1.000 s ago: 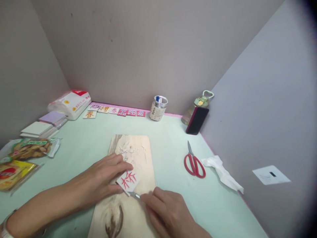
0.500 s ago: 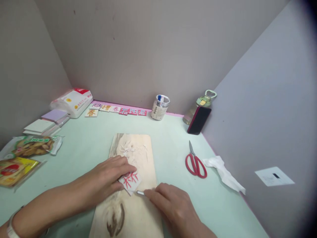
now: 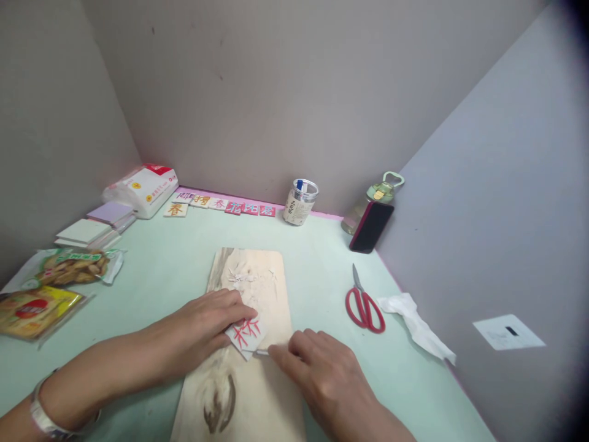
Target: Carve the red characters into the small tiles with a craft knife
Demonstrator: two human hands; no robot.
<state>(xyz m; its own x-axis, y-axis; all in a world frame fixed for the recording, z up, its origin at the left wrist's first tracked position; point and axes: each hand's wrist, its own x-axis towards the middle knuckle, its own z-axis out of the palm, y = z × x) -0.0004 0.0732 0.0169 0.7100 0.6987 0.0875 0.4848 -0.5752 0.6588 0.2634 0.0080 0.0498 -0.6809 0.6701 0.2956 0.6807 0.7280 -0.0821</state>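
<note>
My left hand (image 3: pixel 221 319) presses a small white square tile (image 3: pixel 247 336) against a wooden board (image 3: pixel 271 393). Red strokes of a written character cover the tile's top, and its upper left part is under my fingers. In my right hand (image 3: pixel 317 368) is a slim silver craft knife (image 3: pixel 262 352), its front end at the tile's lower right edge. Most of the knife is hidden by my fingers, and the blade is too small to make out. Pale shavings (image 3: pixel 243 276) lie on the far part of the board.
Red-handled scissors (image 3: pixel 365 307) and a crumpled tissue (image 3: pixel 418 325) lie to the right. Behind them a phone (image 3: pixel 372 227) leans on a bottle (image 3: pixel 381 190). A jar (image 3: pixel 300 205) and lettered tiles (image 3: pixel 234 207) line the back. Snack packs (image 3: pixel 73 267), stacked blocks (image 3: pixel 85 232) and tissues (image 3: pixel 145 190) are left.
The knife's front end has slid slightly along the tile's lower right edge, and less of its metal shows. My left hand keeps its hold. The whole view has shifted a little.
</note>
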